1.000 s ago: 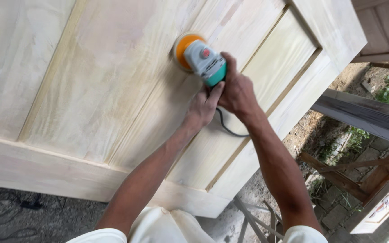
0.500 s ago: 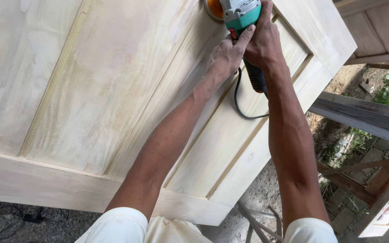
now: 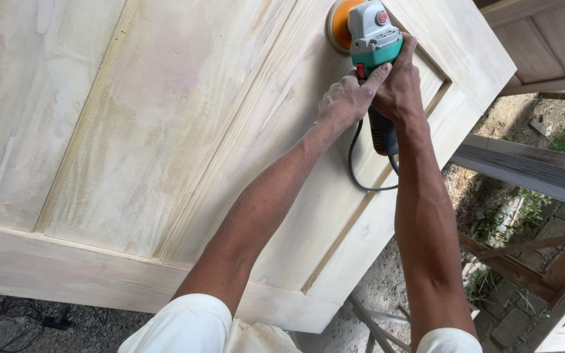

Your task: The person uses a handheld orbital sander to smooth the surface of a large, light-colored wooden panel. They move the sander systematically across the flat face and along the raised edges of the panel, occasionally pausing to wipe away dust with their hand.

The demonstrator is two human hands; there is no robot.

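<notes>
Head view: the sander (image 3: 369, 33) has been carried up the pale wooden door (image 3: 165, 131) since a second ago, from the middle of the right-hand panel toward its upper end. Its orange disc (image 3: 339, 25) is now cut by the top edge of the picture, so sanding has been taken to the far part of that panel. Both arms are stretched out further. The right hand (image 3: 399, 84) is clamped around the tool's dark handle, the left hand (image 3: 348, 99) is pressed against the green body just beside it. The black cable (image 3: 356, 171) is looped below the wrists.
</notes>
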